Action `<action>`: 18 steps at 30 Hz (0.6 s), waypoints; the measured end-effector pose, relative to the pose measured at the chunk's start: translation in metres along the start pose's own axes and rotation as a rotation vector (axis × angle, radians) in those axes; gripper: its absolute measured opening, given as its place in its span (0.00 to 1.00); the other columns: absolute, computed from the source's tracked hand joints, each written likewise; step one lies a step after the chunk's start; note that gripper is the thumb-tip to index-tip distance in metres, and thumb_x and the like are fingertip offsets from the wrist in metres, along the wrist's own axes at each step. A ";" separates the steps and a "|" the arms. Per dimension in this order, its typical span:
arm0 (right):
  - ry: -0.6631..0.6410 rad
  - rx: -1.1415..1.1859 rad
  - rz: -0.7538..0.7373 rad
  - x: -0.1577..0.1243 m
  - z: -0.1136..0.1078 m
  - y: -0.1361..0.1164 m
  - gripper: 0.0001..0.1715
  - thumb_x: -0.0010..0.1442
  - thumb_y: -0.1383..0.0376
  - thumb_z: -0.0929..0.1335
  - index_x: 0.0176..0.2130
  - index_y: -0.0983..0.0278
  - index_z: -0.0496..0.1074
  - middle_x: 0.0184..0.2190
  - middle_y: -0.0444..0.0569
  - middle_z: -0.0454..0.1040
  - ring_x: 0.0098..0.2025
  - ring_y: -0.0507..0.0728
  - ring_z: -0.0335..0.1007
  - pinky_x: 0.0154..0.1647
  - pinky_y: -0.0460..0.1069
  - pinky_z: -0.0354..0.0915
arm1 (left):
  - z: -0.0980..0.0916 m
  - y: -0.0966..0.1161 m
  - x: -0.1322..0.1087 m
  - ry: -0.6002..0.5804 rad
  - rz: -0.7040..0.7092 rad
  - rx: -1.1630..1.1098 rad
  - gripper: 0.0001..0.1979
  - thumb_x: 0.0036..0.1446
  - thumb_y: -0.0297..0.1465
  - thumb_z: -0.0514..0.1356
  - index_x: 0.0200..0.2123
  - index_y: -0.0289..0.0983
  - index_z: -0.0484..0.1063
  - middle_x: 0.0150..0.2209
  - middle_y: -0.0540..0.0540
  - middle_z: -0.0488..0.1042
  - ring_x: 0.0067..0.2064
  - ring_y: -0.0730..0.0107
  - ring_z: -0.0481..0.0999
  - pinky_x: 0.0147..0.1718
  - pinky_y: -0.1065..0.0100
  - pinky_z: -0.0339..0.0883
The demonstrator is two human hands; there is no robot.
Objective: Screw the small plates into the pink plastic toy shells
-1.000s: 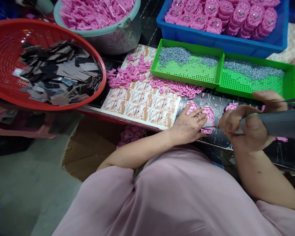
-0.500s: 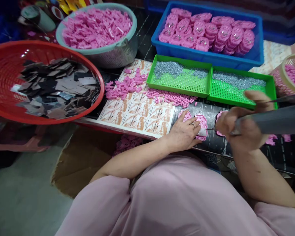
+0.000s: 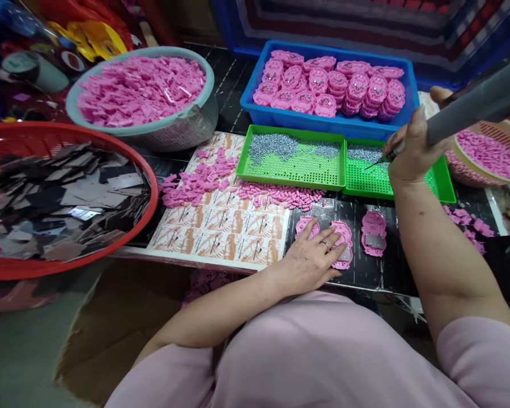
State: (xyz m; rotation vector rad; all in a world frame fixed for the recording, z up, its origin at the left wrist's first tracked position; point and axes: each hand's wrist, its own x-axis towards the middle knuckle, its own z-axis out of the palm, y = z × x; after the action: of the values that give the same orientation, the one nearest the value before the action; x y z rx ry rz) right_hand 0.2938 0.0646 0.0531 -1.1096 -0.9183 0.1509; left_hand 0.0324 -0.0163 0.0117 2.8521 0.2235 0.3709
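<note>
My left hand (image 3: 308,258) lies flat with its fingers spread over two pink plastic casings on the bench, one of them a casing (image 3: 343,243) under the fingertips. A third pink casing (image 3: 374,233) with a mirror-like plate in it lies apart to the right. My right hand (image 3: 416,144) is wrapped round a grey electric screwdriver (image 3: 476,99). Its thin bit points down over the right green tray (image 3: 365,175), which holds small silver screws. Whether a screw sits on the tip is too small to tell. The left green tray (image 3: 297,167) also holds screws.
A blue bin (image 3: 323,122) of stacked pink casings stands behind the trays. To the left are a red basket (image 3: 148,209) of dark plates and a grey-green basket (image 3: 174,133) of pink parts. Small pink pieces (image 3: 280,195) lie before the trays. A cream basket (image 3: 467,170) is at right.
My right hand has lifted the screwdriver from the casing under my left hand to above the right tray. My left hand stays on the casings. The view has shifted.
</note>
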 end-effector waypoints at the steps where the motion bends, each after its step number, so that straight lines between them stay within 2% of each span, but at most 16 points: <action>1: 0.070 -0.005 -0.080 0.002 0.001 0.003 0.32 0.53 0.44 0.69 0.46 0.59 0.57 0.13 0.30 0.53 0.11 0.47 0.50 0.11 0.47 0.47 | -0.001 0.000 -0.001 0.006 0.004 -0.003 0.23 0.61 0.41 0.59 0.55 0.34 0.67 0.57 0.38 0.69 0.61 0.54 0.65 0.63 0.44 0.49; 2: 0.127 -0.002 -0.147 0.003 0.001 0.004 0.31 0.52 0.45 0.70 0.44 0.60 0.59 0.12 0.30 0.54 0.10 0.47 0.50 0.10 0.47 0.47 | -0.001 -0.001 -0.003 0.014 0.008 -0.004 0.22 0.61 0.41 0.59 0.54 0.35 0.68 0.58 0.38 0.69 0.61 0.54 0.65 0.63 0.44 0.50; 4: 0.146 0.017 -0.202 0.004 0.001 0.004 0.30 0.51 0.45 0.71 0.42 0.61 0.62 0.12 0.31 0.56 0.09 0.47 0.51 0.09 0.48 0.46 | -0.002 -0.001 -0.005 0.031 0.016 -0.006 0.20 0.61 0.40 0.59 0.53 0.37 0.69 0.57 0.38 0.69 0.61 0.54 0.66 0.62 0.44 0.51; 11: -0.038 -0.124 -0.058 -0.004 -0.009 -0.008 0.16 0.57 0.50 0.70 0.40 0.51 0.62 0.15 0.34 0.59 0.14 0.48 0.58 0.15 0.50 0.56 | 0.001 -0.001 -0.009 0.072 0.010 -0.017 0.16 0.63 0.37 0.57 0.52 0.38 0.71 0.56 0.38 0.71 0.61 0.55 0.67 0.61 0.44 0.53; 15: -0.035 -0.115 -0.065 -0.006 -0.007 -0.008 0.18 0.55 0.47 0.70 0.38 0.52 0.62 0.14 0.34 0.57 0.13 0.49 0.56 0.14 0.51 0.53 | 0.003 0.000 -0.009 0.082 0.004 -0.009 0.15 0.65 0.35 0.55 0.52 0.39 0.70 0.57 0.38 0.70 0.61 0.56 0.67 0.61 0.44 0.54; 18: -0.011 -0.107 -0.060 -0.004 -0.003 -0.010 0.21 0.53 0.47 0.71 0.40 0.52 0.62 0.15 0.34 0.59 0.14 0.48 0.56 0.14 0.51 0.54 | 0.002 0.002 -0.009 0.079 -0.013 0.011 0.17 0.65 0.36 0.55 0.55 0.41 0.68 0.58 0.36 0.68 0.62 0.54 0.65 0.60 0.44 0.56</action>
State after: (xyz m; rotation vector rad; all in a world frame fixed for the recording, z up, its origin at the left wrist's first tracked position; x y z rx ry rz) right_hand 0.2905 0.0554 0.0582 -1.1799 -0.9772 0.0591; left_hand 0.0244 -0.0206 0.0079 2.8482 0.2593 0.4813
